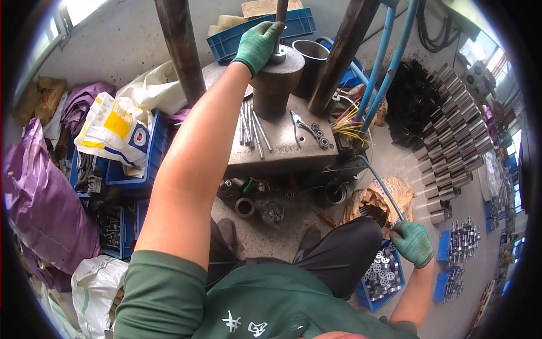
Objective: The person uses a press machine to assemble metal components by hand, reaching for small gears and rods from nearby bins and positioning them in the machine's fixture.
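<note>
My left hand point(258, 46), in a green glove, reaches up to the press and is closed round an upright metal rod point(282, 12). Under the fingers a small metal ring point(278, 56) sits on top of a thick round steel block point(276, 79); the glove hides part of it. Out to the right, my right hand point(413, 244), gloved too, grips the end of a long thin lever point(382, 189) that runs up to the press. On the press bed point(282, 152) lie several metal shafts point(248, 127), a pair of pliers point(299, 127) and small bearings point(320, 137).
Dark steel columns point(182, 45) and blue hoses point(389, 62) frame the press. By my right knee stands a blue bin point(374, 302) of metal wheel-like parts. Stacked metal cylinders point(460, 118) fill the right side. Purple sacks point(48, 198) and blue crates point(152, 164) crowd the left.
</note>
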